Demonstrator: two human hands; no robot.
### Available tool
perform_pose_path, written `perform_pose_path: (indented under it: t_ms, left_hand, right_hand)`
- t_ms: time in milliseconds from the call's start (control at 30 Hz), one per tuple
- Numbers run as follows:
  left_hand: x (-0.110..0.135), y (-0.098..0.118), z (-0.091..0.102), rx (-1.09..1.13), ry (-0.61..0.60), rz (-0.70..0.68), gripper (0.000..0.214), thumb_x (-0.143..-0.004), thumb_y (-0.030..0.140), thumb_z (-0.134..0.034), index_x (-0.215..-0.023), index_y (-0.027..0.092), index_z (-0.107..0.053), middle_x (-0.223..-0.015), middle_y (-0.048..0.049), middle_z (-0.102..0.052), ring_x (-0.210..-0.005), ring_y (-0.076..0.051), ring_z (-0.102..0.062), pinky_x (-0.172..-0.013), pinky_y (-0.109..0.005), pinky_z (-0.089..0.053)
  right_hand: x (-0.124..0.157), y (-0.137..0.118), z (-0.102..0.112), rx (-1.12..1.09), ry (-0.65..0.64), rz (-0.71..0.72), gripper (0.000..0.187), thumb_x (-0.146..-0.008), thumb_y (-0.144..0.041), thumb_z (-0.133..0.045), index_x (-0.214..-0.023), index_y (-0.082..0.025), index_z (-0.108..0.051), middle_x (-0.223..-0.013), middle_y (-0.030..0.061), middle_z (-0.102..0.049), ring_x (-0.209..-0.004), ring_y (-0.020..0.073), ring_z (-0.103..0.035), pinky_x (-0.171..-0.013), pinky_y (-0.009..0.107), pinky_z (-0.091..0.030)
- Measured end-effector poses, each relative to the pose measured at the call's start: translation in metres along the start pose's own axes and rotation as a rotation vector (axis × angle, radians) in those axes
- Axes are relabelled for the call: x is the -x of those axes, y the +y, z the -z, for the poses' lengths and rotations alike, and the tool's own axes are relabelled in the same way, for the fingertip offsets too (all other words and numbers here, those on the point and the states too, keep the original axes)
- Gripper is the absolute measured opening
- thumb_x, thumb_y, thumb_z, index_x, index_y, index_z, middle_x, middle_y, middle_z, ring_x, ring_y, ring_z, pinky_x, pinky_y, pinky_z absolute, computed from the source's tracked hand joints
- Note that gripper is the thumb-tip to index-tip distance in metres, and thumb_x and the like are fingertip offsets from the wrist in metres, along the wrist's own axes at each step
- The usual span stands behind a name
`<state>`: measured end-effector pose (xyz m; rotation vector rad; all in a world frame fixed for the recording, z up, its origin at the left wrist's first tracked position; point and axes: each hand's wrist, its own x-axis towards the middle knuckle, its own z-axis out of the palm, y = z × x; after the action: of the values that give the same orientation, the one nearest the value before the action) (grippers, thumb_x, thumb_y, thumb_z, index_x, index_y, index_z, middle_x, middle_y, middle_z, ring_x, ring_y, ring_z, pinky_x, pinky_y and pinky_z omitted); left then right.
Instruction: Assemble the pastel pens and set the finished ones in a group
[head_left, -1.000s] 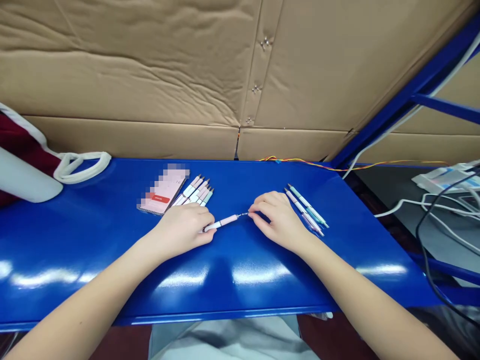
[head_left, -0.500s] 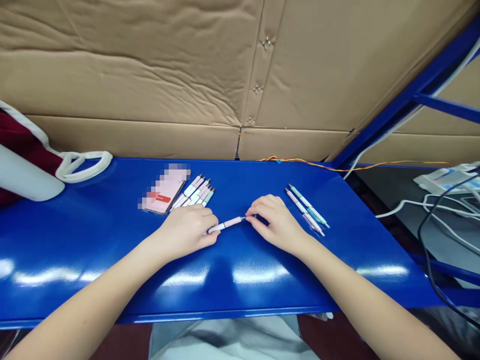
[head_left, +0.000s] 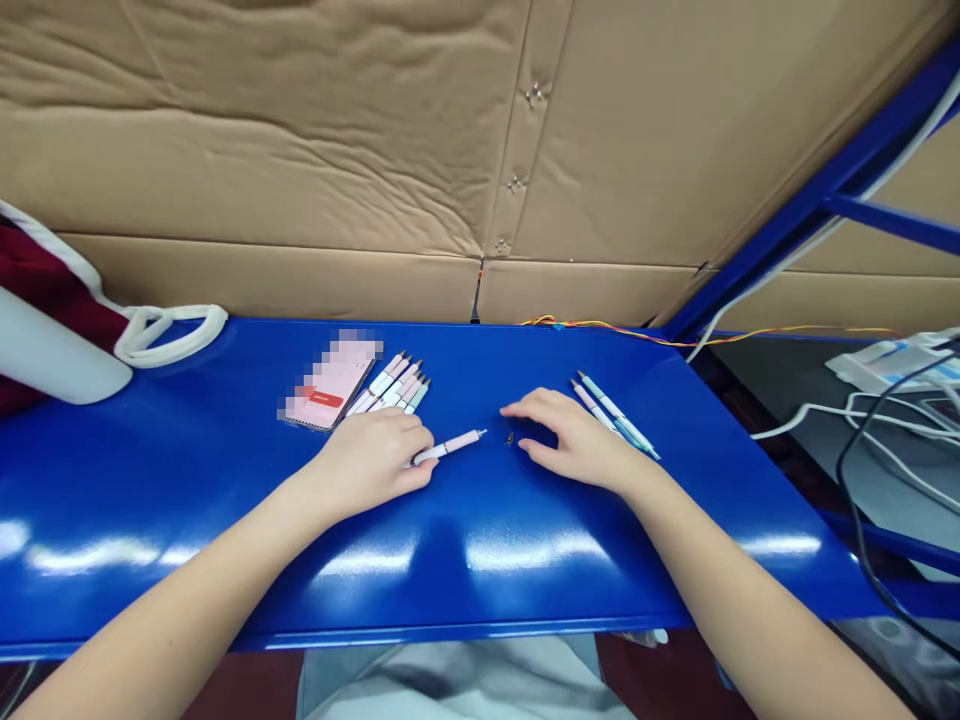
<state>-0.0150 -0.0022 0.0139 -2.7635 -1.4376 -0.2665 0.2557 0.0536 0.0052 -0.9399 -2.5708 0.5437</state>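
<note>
My left hand (head_left: 384, 446) is closed around the back part of a white and pink pen (head_left: 460, 442), whose thin bare end points right. My right hand (head_left: 574, 438) is held open with thumb and fingers apart, nothing between them. Just left of its fingertips a tiny dark and gold tip (head_left: 510, 438) shows over the blue table. Beyond my left hand several pale pens (head_left: 390, 384) with dark pointed tips lie side by side. Two similar pens, one pink (head_left: 595, 406) and one light green (head_left: 611, 405), lie partly behind my right hand.
A phone (head_left: 334, 385) with a partly blurred screen touches the pens on the left. The blue table (head_left: 450, 590) meets a cardboard wall (head_left: 360, 280). A white cylinder (head_left: 64, 350) and white strap (head_left: 169, 335) are at far left; cables (head_left: 855, 460) hang at right.
My right hand has let go at the pen's end and moved slightly right, its fingers spreading. The tiny tip is now apart from the pen. My left hand has barely moved.
</note>
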Motion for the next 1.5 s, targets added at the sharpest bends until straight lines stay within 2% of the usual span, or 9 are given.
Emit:
perform_pose_path:
  t_ms: [67, 167, 433, 567, 733, 1067, 1333, 1500]
  left_hand:
    - [0.000, -0.001, 0.000, 0.002, 0.004, 0.005, 0.019, -0.086, 0.032, -0.051, -0.080, 0.020, -0.066, -0.076, -0.0002, -0.066, -0.077, -0.016, -0.060, -0.065, -0.026, -0.041]
    - [-0.001, 0.000, 0.000, 0.005, 0.011, 0.003, 0.020, -0.086, 0.032, -0.051, -0.079, 0.020, -0.066, -0.075, -0.0008, -0.066, -0.078, -0.017, -0.059, -0.068, -0.027, -0.042]
    - [0.000, 0.004, 0.000, -0.027, 0.024, 0.024, 0.016, -0.083, 0.031, -0.054, -0.078, 0.021, -0.066, -0.070, -0.0016, -0.064, -0.071, -0.017, -0.057, -0.059, -0.026, -0.038]
    - [0.000, 0.004, -0.001, -0.009, 0.037, -0.013, 0.017, -0.085, 0.030, -0.052, -0.078, 0.021, -0.065, -0.069, -0.0012, -0.063, -0.073, -0.018, -0.056, -0.062, -0.027, -0.038]
    - [-0.001, 0.003, -0.001, 0.012, 0.017, -0.037, 0.017, -0.086, 0.029, -0.051, -0.080, 0.020, -0.064, -0.072, -0.0007, -0.064, -0.074, -0.018, -0.055, -0.064, -0.028, -0.039]
    - [0.000, 0.004, -0.003, 0.036, 0.042, -0.058, 0.018, -0.086, 0.028, -0.051, -0.080, 0.020, -0.064, -0.071, -0.0015, -0.064, -0.071, -0.017, -0.056, -0.063, -0.028, -0.039]
    - [-0.002, 0.008, -0.002, 0.028, 0.015, -0.072, 0.018, -0.088, 0.029, -0.049, -0.082, 0.019, -0.063, -0.073, -0.0014, -0.065, -0.071, -0.017, -0.060, -0.064, -0.028, -0.040]
    - [0.000, 0.008, -0.003, 0.037, -0.022, -0.034, 0.017, -0.089, 0.030, -0.048, -0.087, 0.020, -0.061, -0.076, -0.0004, -0.066, -0.069, -0.015, -0.062, -0.058, -0.025, -0.038]
  right_hand:
    - [-0.001, 0.006, -0.002, 0.081, -0.065, 0.010, 0.027, -0.084, -0.017, -0.056, -0.109, -0.022, -0.063, -0.099, 0.0073, -0.061, -0.095, 0.0215, -0.056, -0.087, 0.038, -0.045]
    - [-0.003, 0.008, -0.007, 0.115, -0.087, 0.032, 0.016, -0.087, -0.019, -0.054, -0.096, -0.021, -0.067, -0.093, 0.0069, -0.060, -0.089, 0.0195, -0.057, -0.083, 0.035, -0.046]
    - [-0.004, -0.011, -0.016, -0.162, 0.128, -0.083, 0.006, -0.086, -0.022, -0.056, -0.090, -0.019, -0.059, -0.081, 0.0019, -0.063, -0.069, 0.0134, -0.059, -0.065, 0.026, -0.048]
    - [-0.004, -0.018, -0.017, -0.161, 0.173, -0.036, 0.006, -0.085, -0.022, -0.057, -0.089, -0.019, -0.061, -0.080, 0.0019, -0.063, -0.069, 0.0130, -0.058, -0.065, 0.025, -0.048]
    - [-0.004, -0.020, -0.017, -0.125, 0.128, 0.013, 0.006, -0.086, -0.020, -0.056, -0.090, -0.018, -0.061, -0.082, 0.0031, -0.063, -0.072, 0.0133, -0.060, -0.068, 0.025, -0.048]
    - [-0.004, -0.024, -0.019, -0.119, 0.083, 0.027, 0.007, -0.087, -0.020, -0.055, -0.091, -0.018, -0.062, -0.083, 0.0032, -0.063, -0.073, 0.0133, -0.060, -0.068, 0.025, -0.048]
    - [-0.003, -0.026, -0.019, -0.132, 0.082, 0.017, 0.008, -0.087, -0.020, -0.055, -0.090, -0.018, -0.062, -0.081, 0.0026, -0.063, -0.071, 0.0127, -0.060, -0.067, 0.024, -0.047]
    - [-0.005, -0.026, -0.019, -0.145, 0.077, 0.003, 0.014, -0.090, -0.023, -0.051, -0.087, -0.018, -0.063, -0.079, 0.0028, -0.064, -0.070, 0.0130, -0.060, -0.065, 0.024, -0.046]
